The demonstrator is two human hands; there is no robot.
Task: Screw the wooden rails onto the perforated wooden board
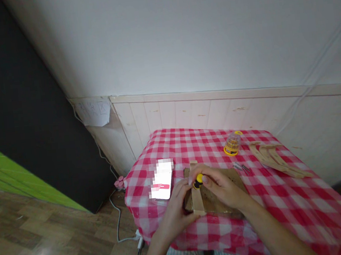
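Observation:
My right hand is shut around a small yellow-and-black screwdriver handle, with the shaft and tip hidden by my fingers. The handle sits over a pale wooden strip, which lies across a rough brown wooden board. My left hand grips the strip's left side near the board's edge. To the left of my hands lies a smartphone with a lit screen, part of it pixelated. Several small metal screws or bits lie just beyond my right hand.
The table has a red-and-white gingham cloth. On it stand a clear, yellow-based bit case and flat shaped wooden pieces. White panelling backs the table. A white cable runs down to the wooden floor.

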